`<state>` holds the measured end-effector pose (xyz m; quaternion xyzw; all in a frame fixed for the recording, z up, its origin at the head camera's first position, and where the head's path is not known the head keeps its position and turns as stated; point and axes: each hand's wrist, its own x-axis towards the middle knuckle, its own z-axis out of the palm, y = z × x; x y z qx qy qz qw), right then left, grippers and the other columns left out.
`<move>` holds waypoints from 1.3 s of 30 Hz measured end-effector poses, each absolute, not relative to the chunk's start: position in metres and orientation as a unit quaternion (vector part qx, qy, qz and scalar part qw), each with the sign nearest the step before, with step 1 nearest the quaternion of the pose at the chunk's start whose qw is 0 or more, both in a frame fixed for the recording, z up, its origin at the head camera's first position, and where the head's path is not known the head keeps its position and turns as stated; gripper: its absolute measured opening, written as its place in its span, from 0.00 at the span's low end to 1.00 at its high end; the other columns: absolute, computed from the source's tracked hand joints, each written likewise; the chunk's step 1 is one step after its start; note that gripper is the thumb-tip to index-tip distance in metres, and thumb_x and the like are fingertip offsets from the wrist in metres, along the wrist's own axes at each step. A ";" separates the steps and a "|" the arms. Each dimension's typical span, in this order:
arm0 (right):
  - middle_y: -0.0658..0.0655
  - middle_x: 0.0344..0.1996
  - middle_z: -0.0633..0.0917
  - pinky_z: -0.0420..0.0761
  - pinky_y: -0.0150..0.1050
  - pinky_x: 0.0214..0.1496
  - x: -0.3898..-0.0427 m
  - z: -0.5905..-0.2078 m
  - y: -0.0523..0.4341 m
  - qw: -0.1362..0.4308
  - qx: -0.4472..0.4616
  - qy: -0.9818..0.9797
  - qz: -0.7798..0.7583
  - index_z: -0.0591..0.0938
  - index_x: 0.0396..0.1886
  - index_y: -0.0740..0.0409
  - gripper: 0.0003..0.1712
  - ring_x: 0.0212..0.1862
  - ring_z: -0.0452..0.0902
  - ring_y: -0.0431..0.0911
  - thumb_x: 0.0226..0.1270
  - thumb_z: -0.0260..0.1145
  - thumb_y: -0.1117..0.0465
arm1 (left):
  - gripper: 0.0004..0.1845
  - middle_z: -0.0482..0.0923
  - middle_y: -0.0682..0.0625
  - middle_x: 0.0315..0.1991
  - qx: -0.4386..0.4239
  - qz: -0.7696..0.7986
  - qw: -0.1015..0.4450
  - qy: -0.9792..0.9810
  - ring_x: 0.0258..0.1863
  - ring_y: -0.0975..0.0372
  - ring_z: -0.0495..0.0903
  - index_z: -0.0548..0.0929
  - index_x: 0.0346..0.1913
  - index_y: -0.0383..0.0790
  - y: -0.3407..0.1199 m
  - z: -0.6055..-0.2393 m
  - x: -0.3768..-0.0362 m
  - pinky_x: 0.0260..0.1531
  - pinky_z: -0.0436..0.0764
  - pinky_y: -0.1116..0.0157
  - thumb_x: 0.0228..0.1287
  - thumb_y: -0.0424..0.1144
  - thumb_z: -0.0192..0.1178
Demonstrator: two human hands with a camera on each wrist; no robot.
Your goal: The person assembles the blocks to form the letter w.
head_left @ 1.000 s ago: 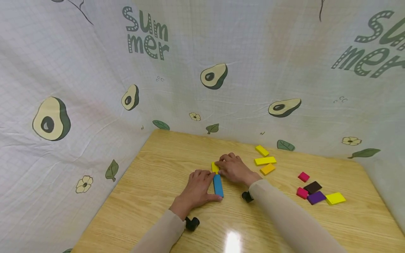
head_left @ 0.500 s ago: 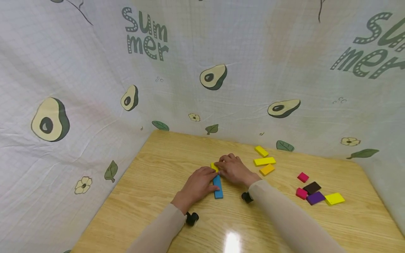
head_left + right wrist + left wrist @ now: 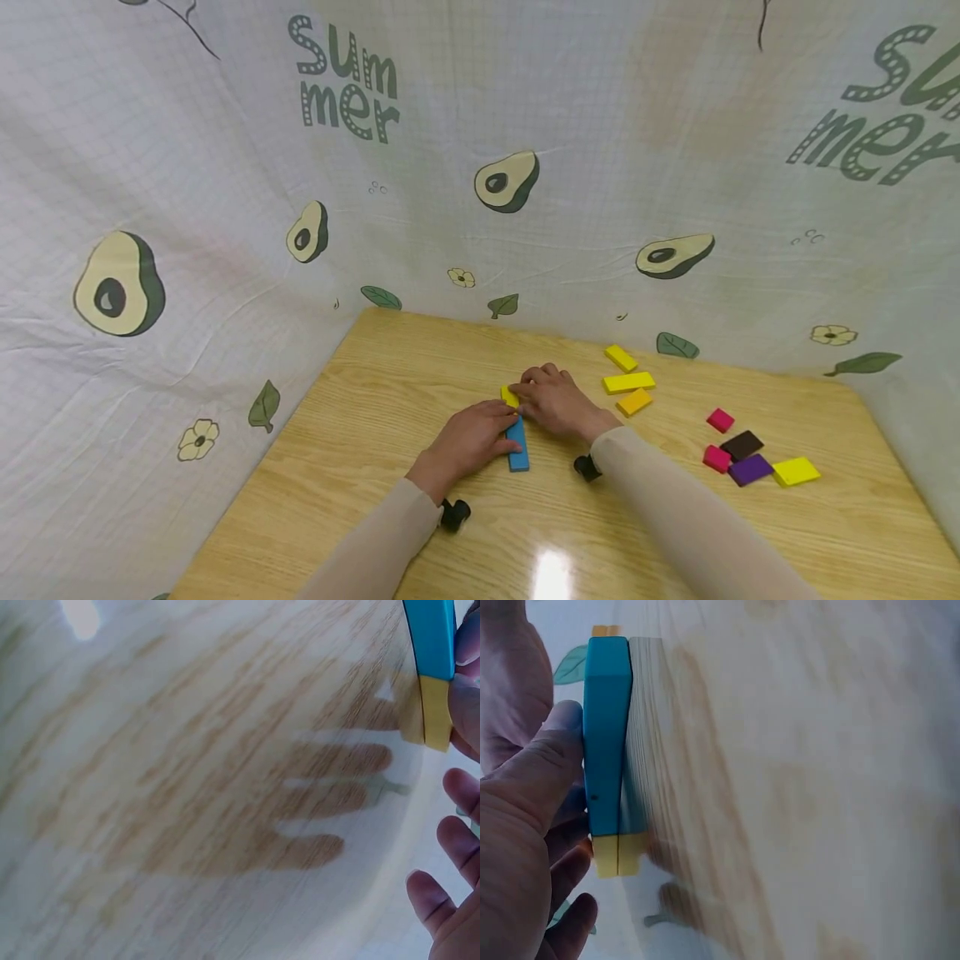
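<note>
On the wooden table (image 3: 360, 433) a long blue block (image 3: 516, 446) lies end to end with a small yellow block (image 3: 509, 395). My left hand (image 3: 491, 429) rests flat beside the blue block, fingertips on its far end. In the left wrist view the thumb (image 3: 551, 750) presses the side of the blue block (image 3: 606, 735), and the yellow block (image 3: 617, 855) abuts its end. My right hand (image 3: 542, 393) lies over the yellow block with relaxed fingers. The right wrist view shows the blue block (image 3: 431, 634), the yellow block (image 3: 435, 712) and spread fingers (image 3: 457, 847).
To the right lie two yellow blocks (image 3: 628, 382), an orange block (image 3: 634, 401), two pink blocks (image 3: 720, 419), a brown block (image 3: 742, 444), a purple block (image 3: 749, 469) and another yellow block (image 3: 796, 472). Avocado-print cloth (image 3: 225, 208) surrounds the table at back and sides.
My left hand has slid forward along the blue block, its thumb moving up from the block's near end. The right hand and the blocks have hardly moved.
</note>
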<state>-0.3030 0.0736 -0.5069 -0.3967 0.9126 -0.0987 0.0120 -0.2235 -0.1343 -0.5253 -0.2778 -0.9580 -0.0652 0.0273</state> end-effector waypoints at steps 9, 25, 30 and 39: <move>0.57 0.64 0.80 0.74 0.59 0.65 -0.301 -0.505 0.073 0.016 -0.390 0.916 -0.097 0.82 0.70 0.51 0.24 0.64 0.71 0.56 0.81 0.64 0.50 | 0.31 0.82 0.53 0.66 -0.329 0.012 0.062 -0.942 0.69 0.60 0.78 0.83 0.69 0.44 -0.137 -0.521 -0.225 0.73 0.75 0.64 0.77 0.62 0.57; 0.58 0.63 0.80 0.74 0.61 0.67 -0.282 -0.490 0.094 -0.029 -0.331 0.936 -0.118 0.82 0.69 0.53 0.30 0.66 0.70 0.58 0.77 0.66 0.42 | 0.37 0.73 0.50 0.76 -0.354 0.027 0.007 -0.935 0.75 0.57 0.72 0.74 0.77 0.42 -0.144 -0.518 -0.225 0.76 0.71 0.62 0.80 0.66 0.50; 0.60 0.60 0.82 0.76 0.59 0.61 -0.263 -0.484 0.116 -0.098 -0.324 0.932 -0.127 0.83 0.67 0.56 0.29 0.62 0.73 0.58 0.74 0.71 0.45 | 0.38 0.71 0.50 0.77 -0.362 0.036 0.007 -0.932 0.76 0.57 0.70 0.72 0.78 0.42 -0.144 -0.517 -0.224 0.77 0.70 0.62 0.80 0.66 0.49; 0.63 0.53 0.83 0.75 0.60 0.55 -0.230 -0.485 0.164 -0.189 -0.279 0.928 -0.157 0.85 0.62 0.62 0.26 0.55 0.74 0.62 0.69 0.76 0.54 | 0.39 0.69 0.49 0.78 -0.365 0.011 -0.004 -0.931 0.78 0.56 0.68 0.70 0.79 0.42 -0.149 -0.521 -0.225 0.78 0.69 0.60 0.80 0.65 0.50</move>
